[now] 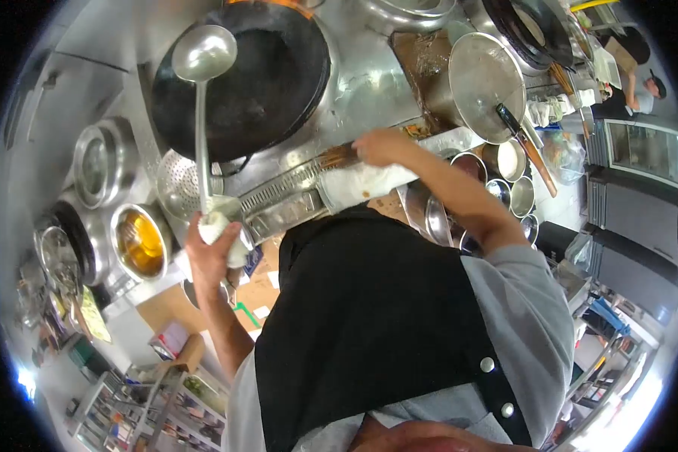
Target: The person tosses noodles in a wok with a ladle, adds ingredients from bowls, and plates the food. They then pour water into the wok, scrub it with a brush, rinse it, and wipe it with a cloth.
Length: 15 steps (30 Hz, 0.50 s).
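Note:
My left hand point(212, 247) is wrapped round the cloth-bound handle end of a long metal ladle point(202, 113). The ladle's bowl lies over the left part of a large black wok point(256, 83) on the stove. A white cloth point(217, 222) covers the handle where my fingers close. My right hand point(383, 147) is closed at the stove's front edge, on what looks like a brown bamboo wok brush point(337, 157) pointing left along the drain grate point(282, 184). Below that hand a folded white towel point(358, 186) lies on the front ledge.
Left of the wok are a perforated strainer point(179, 181) and a metal bowl of yellow oil point(142, 242). On the right are a large round mesh strainer point(487, 87), a wooden-handled tool point(536, 162) and several seasoning pots point(505, 160). Another person point(644, 96) stands at the far right.

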### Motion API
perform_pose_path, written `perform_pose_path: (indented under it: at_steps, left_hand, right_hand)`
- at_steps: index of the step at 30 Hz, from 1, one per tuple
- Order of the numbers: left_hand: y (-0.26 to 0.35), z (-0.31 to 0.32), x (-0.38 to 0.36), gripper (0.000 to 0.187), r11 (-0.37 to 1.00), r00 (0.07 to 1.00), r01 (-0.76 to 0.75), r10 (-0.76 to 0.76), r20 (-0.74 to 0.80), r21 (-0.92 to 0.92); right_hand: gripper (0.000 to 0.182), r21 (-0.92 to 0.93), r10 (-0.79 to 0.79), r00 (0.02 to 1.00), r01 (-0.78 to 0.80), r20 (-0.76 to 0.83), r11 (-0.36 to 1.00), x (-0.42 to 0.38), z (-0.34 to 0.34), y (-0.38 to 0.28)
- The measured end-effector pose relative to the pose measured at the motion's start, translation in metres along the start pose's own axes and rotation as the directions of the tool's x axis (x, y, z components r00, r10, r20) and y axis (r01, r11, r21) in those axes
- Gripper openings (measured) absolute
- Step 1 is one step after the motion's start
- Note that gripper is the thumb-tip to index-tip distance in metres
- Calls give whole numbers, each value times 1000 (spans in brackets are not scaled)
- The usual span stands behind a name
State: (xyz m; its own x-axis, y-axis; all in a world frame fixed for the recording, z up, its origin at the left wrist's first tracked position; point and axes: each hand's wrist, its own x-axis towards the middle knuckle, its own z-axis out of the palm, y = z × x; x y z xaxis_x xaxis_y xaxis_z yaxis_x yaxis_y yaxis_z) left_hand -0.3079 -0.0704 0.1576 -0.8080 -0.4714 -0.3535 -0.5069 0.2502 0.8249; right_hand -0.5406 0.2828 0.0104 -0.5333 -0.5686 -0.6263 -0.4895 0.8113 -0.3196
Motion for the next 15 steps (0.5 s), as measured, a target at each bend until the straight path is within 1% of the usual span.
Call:
perform_pose_path:
  at_steps: [2, 3, 4, 6, 7, 10, 11, 12, 13, 14, 15]
  left_hand:
    - [-16, -12, 5, 59, 991, 998, -48, 53, -38, 129]
    - [-12, -16, 3, 59, 999, 1000, 21, -20, -18, 38]
    - [-13, -22, 5, 59, 999, 1000, -4, 4, 12, 38]
    - [-19, -35, 9, 60, 998, 996, -51, 49, 68, 29]
    - [-19, -39, 11, 58, 994, 995, -83, 79, 57, 69]
    - [-54, -49, 25, 53, 984, 993, -112, 115, -19, 142]
    - [-66, -52, 30, 48, 955, 981, -168, 186, -51, 245]
    - [-63, -58, 31, 47, 967, 985, -157, 168, -40, 198]
    - [-54, -62, 30, 46, 978, 989, -144, 149, -22, 153]
    - [-46, -67, 29, 45, 986, 992, -128, 129, 0, 108]
    - [-43, -74, 27, 40, 991, 994, -107, 107, 3, 74]
  right_hand:
    - [37, -262, 84, 975, -27, 208, 965, 32, -21, 25]
    - [37, -297, 157, 974, -103, 164, 949, 25, -39, 32]
    - [36, -332, 230, 966, -181, 115, 926, 11, -60, 36]
    - [37, -290, 266, 962, -236, 68, 928, -8, -88, 31]
    - [37, -273, 282, 958, -258, 50, 927, -11, -93, 26]
    - [36, -144, 110, 984, -130, -139, 981, 12, -70, -11]
    - [36, -78, 0, 965, -21, -262, 997, 17, -57, -28]
    - [37, -112, 49, 991, -62, -122, 992, 44, -40, -11]
    - [39, -148, 105, 994, -100, 21, 984, 84, -15, 25]
    - [35, -190, 133, 988, -115, 84, 975, 72, -33, 27]
    - [33, -234, 161, 976, -124, 148, 964, 59, -52, 27]
